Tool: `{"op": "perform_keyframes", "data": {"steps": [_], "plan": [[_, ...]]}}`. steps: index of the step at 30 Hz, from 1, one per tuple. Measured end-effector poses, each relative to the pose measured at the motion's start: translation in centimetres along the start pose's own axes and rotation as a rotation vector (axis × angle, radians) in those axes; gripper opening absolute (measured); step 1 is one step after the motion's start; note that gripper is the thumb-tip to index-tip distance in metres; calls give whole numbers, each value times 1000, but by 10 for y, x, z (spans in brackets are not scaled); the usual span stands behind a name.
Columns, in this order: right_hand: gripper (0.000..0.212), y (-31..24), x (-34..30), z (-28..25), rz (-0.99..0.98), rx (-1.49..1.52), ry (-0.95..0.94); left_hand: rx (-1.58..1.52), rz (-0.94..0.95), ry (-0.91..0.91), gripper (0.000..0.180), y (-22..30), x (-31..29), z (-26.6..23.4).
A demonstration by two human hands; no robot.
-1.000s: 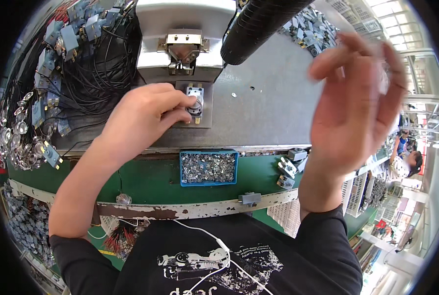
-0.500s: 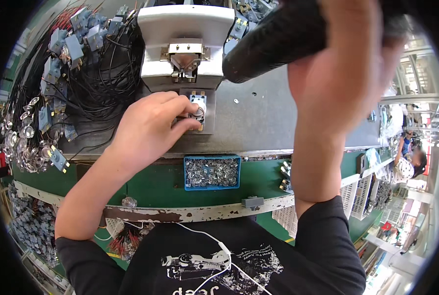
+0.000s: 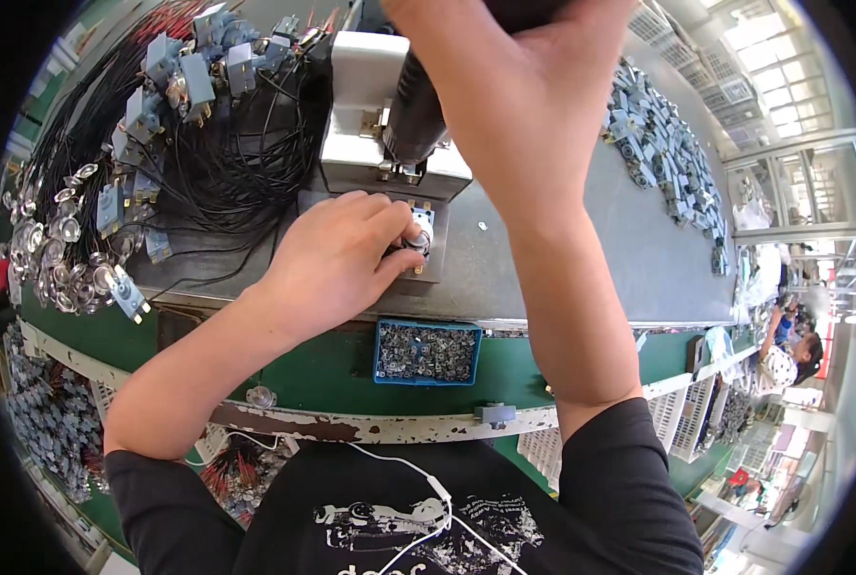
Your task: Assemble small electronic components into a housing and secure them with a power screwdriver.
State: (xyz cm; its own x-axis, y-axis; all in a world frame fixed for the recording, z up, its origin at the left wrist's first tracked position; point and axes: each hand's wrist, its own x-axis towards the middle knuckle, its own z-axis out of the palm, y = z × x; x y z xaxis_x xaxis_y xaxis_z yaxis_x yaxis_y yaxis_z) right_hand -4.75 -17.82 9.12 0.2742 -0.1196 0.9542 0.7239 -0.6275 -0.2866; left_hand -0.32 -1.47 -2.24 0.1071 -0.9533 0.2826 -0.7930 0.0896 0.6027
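Observation:
My left hand (image 3: 337,251) reaches over the metal bench and pinches a small blue-grey electrical component (image 3: 424,218) between thumb and fingers. Brass terminals stick out of its ends, and a round silvery piece sits on its face. The component lies on a flat metal plate (image 3: 432,272) before a white metal fixture (image 3: 359,67). My right hand (image 3: 533,105) is raised at the top, wrapped round a thick black cylindrical tool (image 3: 416,110). That tool slants down in front of the fixture, above the component; its upper end is partly hidden by the hand.
A blue tray (image 3: 378,369) of small metal pieces sits near the bench's front edge. To the left lie black cables (image 3: 227,182) with blue-grey components. More components (image 3: 672,158) are heaped at the far right. Another person (image 3: 792,355) is at the right.
My right hand has brought the black tool leftward, over the front of the fixture. My left hand stays pinched on the component. The whole view has shifted, showing the right-hand heap.

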Motion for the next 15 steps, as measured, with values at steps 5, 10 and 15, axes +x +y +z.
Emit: {"op": "perform_keyframes", "data": {"steps": [5, 10, 15], "plan": [[54, -19, 5, 12, 689, 133, 174, 30, 38, 4, 21, -3, 0, 0], [54, -25, -9, 11, 490, -83, 111, 20, 83, 95, 23, -9, -7, 4], [54, -39, -23, -1, 588, -106, 211, -6, 93, 106, 23, -11, -7, 7]]}}
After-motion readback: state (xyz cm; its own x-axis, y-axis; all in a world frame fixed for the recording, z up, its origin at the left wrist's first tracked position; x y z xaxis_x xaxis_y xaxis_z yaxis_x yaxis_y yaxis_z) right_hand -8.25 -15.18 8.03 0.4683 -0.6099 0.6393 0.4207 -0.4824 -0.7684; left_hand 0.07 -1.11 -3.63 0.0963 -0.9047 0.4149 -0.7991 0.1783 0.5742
